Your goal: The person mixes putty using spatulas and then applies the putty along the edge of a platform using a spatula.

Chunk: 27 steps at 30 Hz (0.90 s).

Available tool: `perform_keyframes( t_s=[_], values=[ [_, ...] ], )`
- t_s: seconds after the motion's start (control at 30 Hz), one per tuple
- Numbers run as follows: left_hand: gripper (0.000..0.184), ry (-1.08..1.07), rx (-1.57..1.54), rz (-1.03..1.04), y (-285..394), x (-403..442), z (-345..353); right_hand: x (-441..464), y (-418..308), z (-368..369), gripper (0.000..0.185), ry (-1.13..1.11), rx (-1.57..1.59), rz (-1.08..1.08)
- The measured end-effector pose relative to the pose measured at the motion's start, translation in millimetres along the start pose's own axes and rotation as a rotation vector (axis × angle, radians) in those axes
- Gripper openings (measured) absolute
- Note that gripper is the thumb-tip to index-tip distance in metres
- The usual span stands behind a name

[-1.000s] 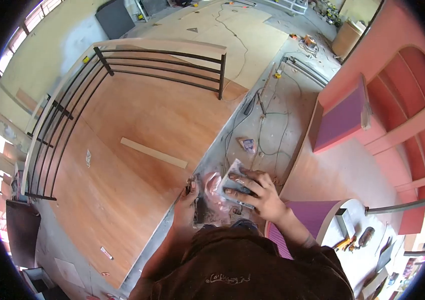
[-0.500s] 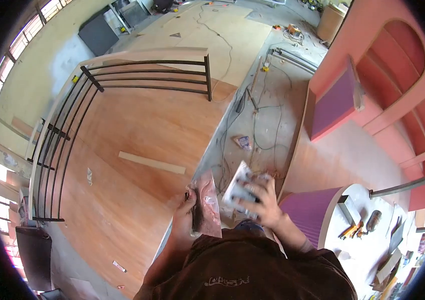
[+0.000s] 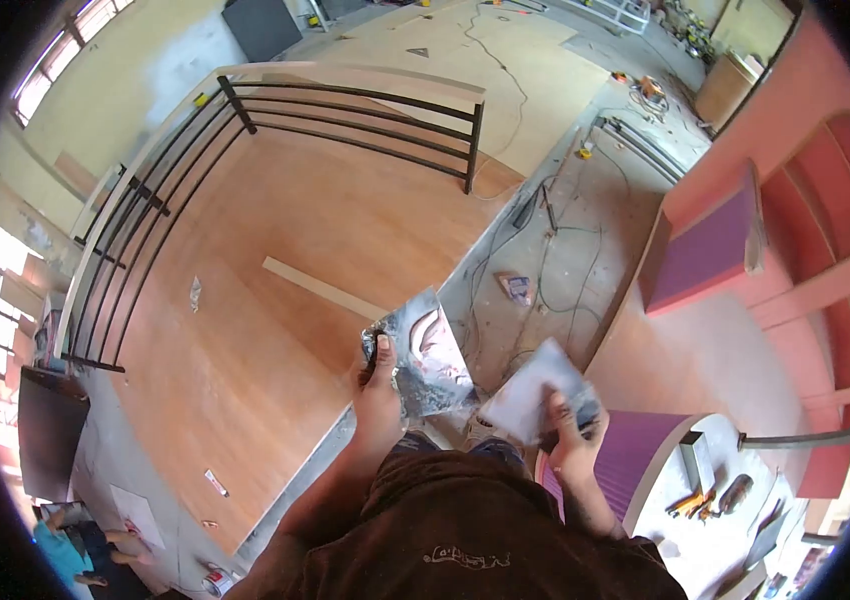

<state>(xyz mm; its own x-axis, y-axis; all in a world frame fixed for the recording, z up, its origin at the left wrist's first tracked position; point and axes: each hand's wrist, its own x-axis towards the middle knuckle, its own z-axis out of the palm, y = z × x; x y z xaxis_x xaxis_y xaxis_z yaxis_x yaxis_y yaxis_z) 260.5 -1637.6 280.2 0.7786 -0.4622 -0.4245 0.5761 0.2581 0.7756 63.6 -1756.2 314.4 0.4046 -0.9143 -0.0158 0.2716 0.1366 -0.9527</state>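
Note:
My left hand (image 3: 377, 372) grips a flat, shiny grey plate (image 3: 413, 378) by its left edge, thumb on top. Pinkish putty-like paste (image 3: 435, 338) is smeared across the plate's face. On the right, my right hand (image 3: 573, 432) is closed round the lower right side of a second flat, pale plate (image 3: 530, 395), which is slightly blurred. The two plates are held close together in front of my body, above the edge of the wooden platform (image 3: 235, 390). My right fingers are partly hidden behind the second plate.
Black railings (image 3: 355, 115) edge the platform, where a wooden strip (image 3: 320, 287) lies. Cables (image 3: 545, 255) run over the floor. At right are pink shelving (image 3: 815, 240) and a purple-sided counter (image 3: 665, 515) with tools. A person in teal (image 3: 63, 550) is at lower left.
My view has shifted, bringing the person at lower left into sight. The right-hand plate has turned and moved lower right. The left-hand plate has tilted, showing more of its face.

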Motion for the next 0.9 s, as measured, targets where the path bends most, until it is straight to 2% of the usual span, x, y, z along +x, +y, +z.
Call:
perform_keyframes(
  t_s=[0.07,0.1,0.13,0.2,0.27,0.33,0.4,0.43,0.47,0.5,0.53,0.57,0.6,0.67,0.7,0.73,0.8,0.83,0.87,0.9],
  values=[
    [0.028,0.011,0.227,0.308,-16,8,-5,-11,-4,2,0.021,-0.129,-0.214,0.243],
    [0.027,0.039,0.255,0.291,-24,3,-1,-15,3,5,0.023,-0.083,-0.283,0.244],
    [0.027,0.032,0.25,0.293,-30,-8,7,-13,4,3,0.026,-0.149,-0.364,0.25],
    [0.023,-0.066,0.507,0.491,-32,-32,20,-10,11,5,0.029,-0.07,-0.366,0.138],
    [0.019,-0.288,0.676,0.495,-27,-43,21,6,8,9,0.024,-0.002,-0.286,0.069],
    [0.019,-0.337,0.65,0.504,-25,-43,21,12,2,12,0.019,0.064,-0.2,0.0],
    [0.023,-0.429,0.646,0.399,-18,-42,21,14,-9,11,0.035,-0.053,-0.153,-0.116],
    [0.023,-0.43,0.643,0.404,-21,-38,20,7,-6,3,0.022,-0.097,-0.067,-0.109],
    [0.025,-0.422,0.432,0.182,-27,-31,17,14,-12,-5,0.022,-0.1,-0.068,-0.112],
    [0.027,-0.407,0.217,-0.037,-26,-29,17,24,-22,-13,0.03,-0.484,-0.348,-0.489],
    [0.027,-0.404,0.213,-0.033,-24,-27,17,30,-30,-15,0.043,-0.868,-0.626,-0.868],
    [0.029,-0.419,-0.037,-0.276,-19,-25,18,28,-34,-10,0.055,-0.982,-0.732,-0.889],
    [0.03,-0.428,-0.289,-0.518,-11,-25,20,32,-28,-13,0.055,-0.986,-0.731,-0.893],
    [0.034,-0.482,-0.361,-0.585,1,-30,22,42,-12,-26,0.06,-0.988,-1.125,-0.918],
    [0.031,-0.396,-0.288,-0.508,1,-28,18,43,-23,-25,0.064,-0.942,-1.318,-0.766],
    [0.029,-0.311,-0.221,-0.429,0,-25,15,50,-29,-28,0.064,-0.947,-1.323,-0.77],
    [0.024,-0.248,-0.196,-0.356,-12,-15,1,63,-38,-33,0.062,-0.878,-1.642,-0.775],
    [0.022,-0.202,-0.025,-0.18,-8,-16,1,61,-48,-31,0.062,-0.867,-1.51,-0.668],
    [0.02,-0.151,0.14,-0.002,-7,-17,0,58,-52,-27,0.062,-0.866,-1.513,-0.667],
    [0.019,-0.158,0.378,0.201,-19,-11,-6,54,-52,-22,0.062,-0.832,-1.432,-0.785]
  ],
)
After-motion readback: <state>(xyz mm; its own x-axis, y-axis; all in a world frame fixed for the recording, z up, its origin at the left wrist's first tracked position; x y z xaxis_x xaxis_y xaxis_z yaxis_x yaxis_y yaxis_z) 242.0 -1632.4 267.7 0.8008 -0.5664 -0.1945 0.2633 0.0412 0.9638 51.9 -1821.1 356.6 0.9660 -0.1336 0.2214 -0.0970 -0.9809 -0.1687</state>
